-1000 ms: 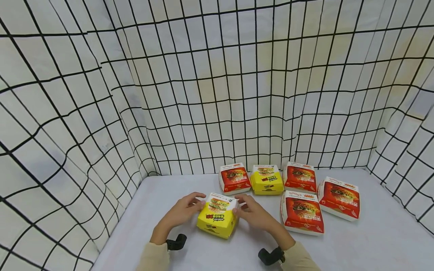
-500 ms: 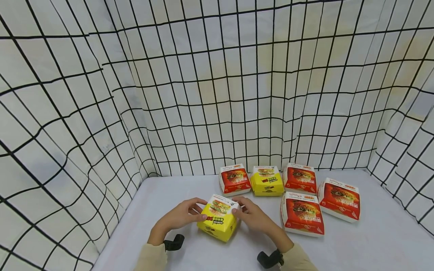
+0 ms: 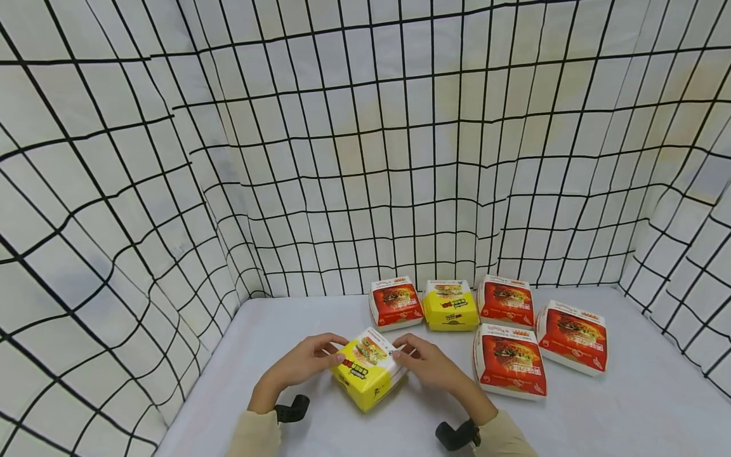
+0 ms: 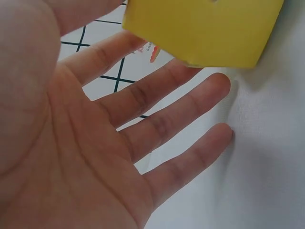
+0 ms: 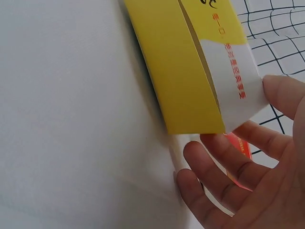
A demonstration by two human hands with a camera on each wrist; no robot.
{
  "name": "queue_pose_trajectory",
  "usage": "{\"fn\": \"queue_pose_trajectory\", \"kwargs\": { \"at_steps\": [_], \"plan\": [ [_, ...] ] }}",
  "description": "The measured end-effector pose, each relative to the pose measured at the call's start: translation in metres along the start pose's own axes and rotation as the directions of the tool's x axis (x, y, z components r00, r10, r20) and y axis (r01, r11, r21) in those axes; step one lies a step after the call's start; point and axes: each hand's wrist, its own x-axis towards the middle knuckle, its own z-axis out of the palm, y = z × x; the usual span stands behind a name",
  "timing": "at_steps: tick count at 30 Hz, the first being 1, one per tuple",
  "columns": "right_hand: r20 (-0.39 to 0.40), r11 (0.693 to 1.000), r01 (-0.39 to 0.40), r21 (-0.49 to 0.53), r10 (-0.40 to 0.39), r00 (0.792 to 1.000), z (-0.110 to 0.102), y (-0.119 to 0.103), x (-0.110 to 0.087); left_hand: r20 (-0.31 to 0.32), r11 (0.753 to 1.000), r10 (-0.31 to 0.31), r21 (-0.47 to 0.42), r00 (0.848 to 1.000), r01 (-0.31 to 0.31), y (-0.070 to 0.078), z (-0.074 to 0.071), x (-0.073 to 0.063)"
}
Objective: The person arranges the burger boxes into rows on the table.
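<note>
A yellow and white burger box [image 3: 368,370] stands turned at an angle on the white tabletop between both hands. My left hand [image 3: 304,362] holds its left corner, thumb on the near side and the index and middle fingertips at the far side. In the left wrist view the ring and little fingers of the left hand [image 4: 119,124] stretch out free of the box [image 4: 205,33]. On the opposite corner, my right hand [image 3: 428,363] grips with the thumb against the lid edge. The fingers of the right hand [image 5: 248,171] bend behind the box [image 5: 190,71] in the right wrist view.
Behind and right stand a red burger box [image 3: 396,303], another yellow burger box [image 3: 450,306] and several more red ones, such as the nearest red box [image 3: 509,362]. White cloth walls with a black grid [image 3: 365,158] enclose the table [image 3: 274,324] at the back and sides.
The yellow burger box between the hands has turned, its front now facing more to the left and a near corner pointing forward. The hands have shifted slightly around it. The other boxes stay put.
</note>
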Motion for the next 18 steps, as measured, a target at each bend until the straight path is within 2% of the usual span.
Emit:
{"fn": "queue_pose_trajectory", "kwargs": {
  "at_steps": [10,18],
  "plan": [
    [0.071,1.000,0.002,0.015,-0.003,0.998,-0.001,-0.002,-0.001,-0.058,0.997,0.000,-0.080,0.998,-0.004,-0.003,0.006,0.005],
    [0.114,0.999,0.030,0.009,-0.031,0.993,-0.002,-0.008,-0.004,-0.108,0.999,-0.016,-0.040,0.994,0.012,-0.006,0.012,0.011]
  ]
}}
